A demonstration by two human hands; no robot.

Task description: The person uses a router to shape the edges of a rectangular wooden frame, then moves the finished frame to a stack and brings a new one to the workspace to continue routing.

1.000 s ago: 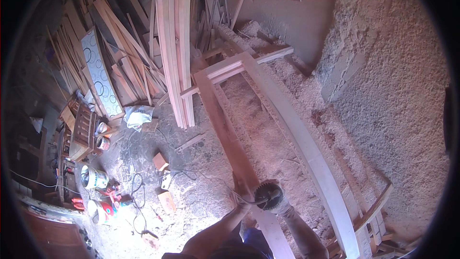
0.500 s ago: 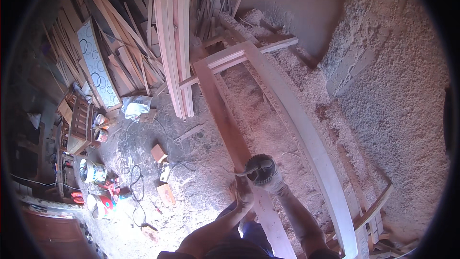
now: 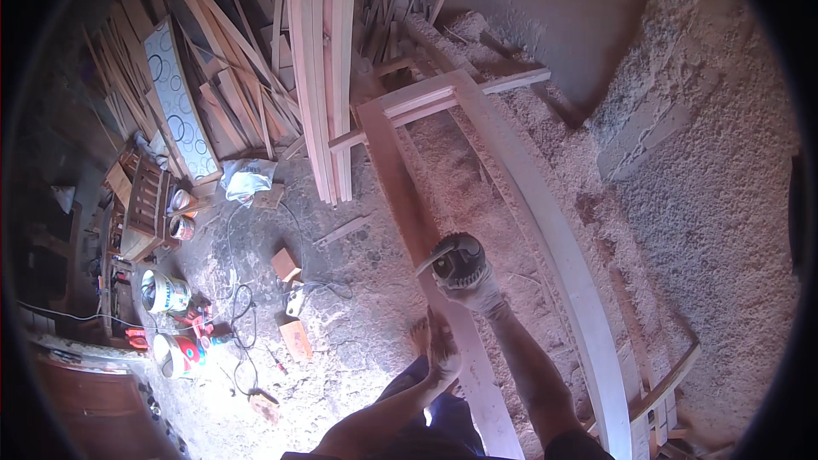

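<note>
My right hand [image 3: 480, 291] grips a power tool [image 3: 458, 261] with a round, dark body and a light cord or strap at its left side. The tool sits over the left board of a long wooden frame [image 3: 400, 175]; its underside is hidden. Nearer to me, my left hand [image 3: 444, 347] is closed on the left edge of the same board, its fingertips partly hidden. The frame's right board [image 3: 545, 213] runs lengthwise past my right forearm, and a short crosspiece [image 3: 417, 100] joins the two boards at the far end.
Sawdust and shavings cover the floor and are heaped by the rough wall [image 3: 716, 162]. Tall planks [image 3: 319, 77] lean beyond the frame. To the left are buckets [image 3: 166, 291], a cable [image 3: 243, 324], wood blocks [image 3: 296, 339] and a white bag [image 3: 249, 181]. Stacked boards stand behind.
My right hand and the tool have moved away from me along the board, and the tool has turned. My left hand, now apart from the tool, stays by the board's edge.
</note>
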